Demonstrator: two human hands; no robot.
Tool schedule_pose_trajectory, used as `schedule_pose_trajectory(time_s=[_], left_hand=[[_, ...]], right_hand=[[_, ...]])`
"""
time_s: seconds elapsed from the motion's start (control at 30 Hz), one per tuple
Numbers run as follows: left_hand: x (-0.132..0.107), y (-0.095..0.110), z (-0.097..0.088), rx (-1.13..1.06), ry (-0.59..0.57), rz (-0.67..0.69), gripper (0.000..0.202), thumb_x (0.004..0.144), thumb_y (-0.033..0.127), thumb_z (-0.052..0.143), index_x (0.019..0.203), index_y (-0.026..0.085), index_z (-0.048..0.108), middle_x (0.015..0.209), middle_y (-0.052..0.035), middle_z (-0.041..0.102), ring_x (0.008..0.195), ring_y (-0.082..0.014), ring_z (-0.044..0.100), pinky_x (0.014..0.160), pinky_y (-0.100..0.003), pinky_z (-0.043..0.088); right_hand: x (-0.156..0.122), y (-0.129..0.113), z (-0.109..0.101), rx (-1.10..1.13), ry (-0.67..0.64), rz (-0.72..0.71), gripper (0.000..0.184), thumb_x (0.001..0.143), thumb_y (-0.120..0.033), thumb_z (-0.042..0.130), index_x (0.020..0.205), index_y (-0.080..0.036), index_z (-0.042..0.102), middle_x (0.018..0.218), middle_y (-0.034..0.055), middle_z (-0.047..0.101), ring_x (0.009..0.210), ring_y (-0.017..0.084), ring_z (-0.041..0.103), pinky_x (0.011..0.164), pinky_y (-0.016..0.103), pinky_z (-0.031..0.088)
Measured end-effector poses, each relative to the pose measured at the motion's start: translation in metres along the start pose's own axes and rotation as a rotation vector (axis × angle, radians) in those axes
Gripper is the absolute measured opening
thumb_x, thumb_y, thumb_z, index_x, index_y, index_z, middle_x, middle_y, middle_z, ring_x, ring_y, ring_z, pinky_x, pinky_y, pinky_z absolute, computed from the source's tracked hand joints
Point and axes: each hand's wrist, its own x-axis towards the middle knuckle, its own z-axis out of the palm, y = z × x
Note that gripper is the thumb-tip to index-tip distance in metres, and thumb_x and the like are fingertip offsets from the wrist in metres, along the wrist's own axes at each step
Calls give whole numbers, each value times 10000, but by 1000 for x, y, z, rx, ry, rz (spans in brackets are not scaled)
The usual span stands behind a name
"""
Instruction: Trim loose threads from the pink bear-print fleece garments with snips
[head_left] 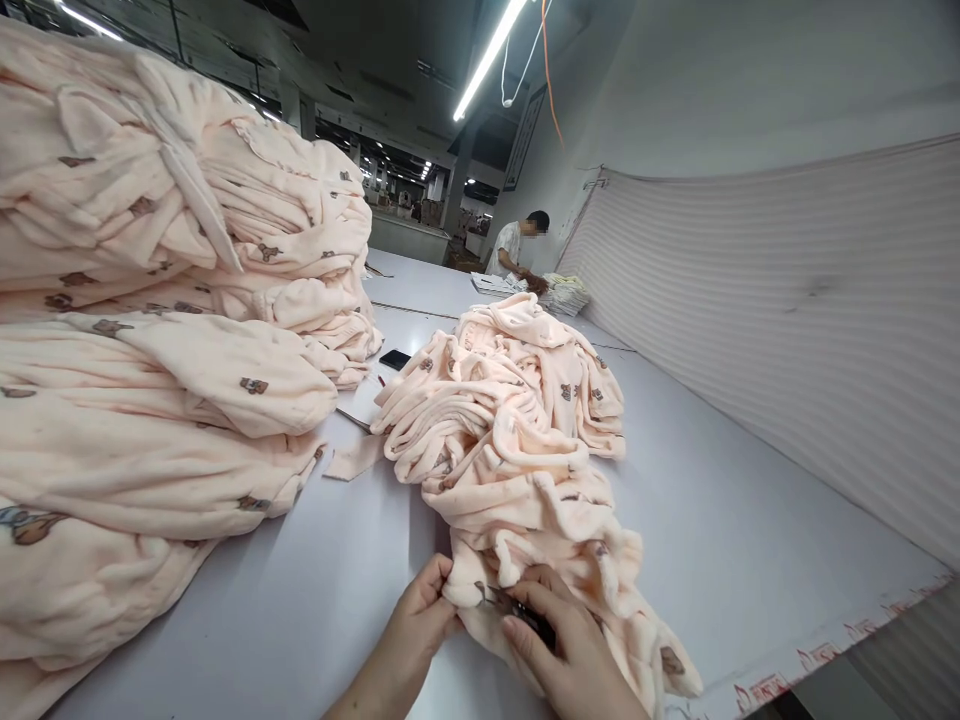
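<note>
In front of me a heap of pale pink plush fabric (517, 470) with small bear prints lies on the table. My left hand (420, 610) is closed, pinching the near edge of the fabric between thumb and fingers. Wrapped around a pair of dark thread snips (534, 625), my right hand (566, 640) rests against the same cloth. The tips of the snips point left, at the fabric close to my left fingers. Part of the snips is hidden by my fingers.
A tall pile of the same plush fabric (172, 400) fills the left side. A black phone (394, 358) and a fabric scrap (352, 458) lie between the heaps. At the far end a person (510, 250) works by a stack of cloth (564, 294). The white table (750, 520) reaches a sheet-covered wall.
</note>
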Motion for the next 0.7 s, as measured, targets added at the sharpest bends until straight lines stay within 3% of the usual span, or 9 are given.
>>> schedule_pose_trajectory(time_s=[0.1,0.23,0.33,0.43,0.5,0.6,0.7], left_hand=[[3,-2,-2,80,42,56,127,811,308,603,838,211,526,858,6,582,836,-167,510,776,-279,420],[4,-3,-4,156,87,164,290,782,338,652,1030,249,530,904,10,609,874,-179,523,789,-272,392],[4,0,-2,186,23,75,249,807,355,637,994,191,639,828,-9,640,820,-176,539,755,-263,386],[4,5,0,-48,-68,-74,266,869,368,563,984,163,685,809,-38,684,810,-188,582,765,-285,408],[6,7,0,-229,-105,-117,295,898,358,520,1050,161,678,897,-63,714,899,-209,607,816,-302,417],[8,8,-2,-375,-92,-130,326,911,352,501,1104,150,667,998,-78,724,1021,-223,599,888,-304,406],[12,7,-5,-474,-67,-172,354,914,345,489,1144,130,650,1036,-86,727,1097,-233,578,952,-318,388]], right_hand=[[0,2,11,-159,57,35,160,864,-290,541,998,-238,612,996,41,619,869,223,623,741,309,462],[5,17,23,-236,144,-24,243,799,-196,549,1039,-220,576,973,49,625,820,230,620,689,305,455],[16,27,22,-106,247,-19,148,809,-149,483,908,-219,568,859,15,629,783,186,602,689,258,449],[30,31,18,-45,352,52,49,796,-170,494,785,-216,478,701,-22,566,640,154,546,596,225,424],[36,30,17,-70,359,63,113,784,-175,511,731,-222,423,656,-35,532,600,149,519,561,224,393],[35,25,17,-107,314,32,103,790,-191,547,741,-218,461,707,-17,580,654,169,553,590,243,389],[22,19,12,-110,242,-13,57,842,-267,562,868,-217,559,876,27,641,814,201,604,692,264,443]])
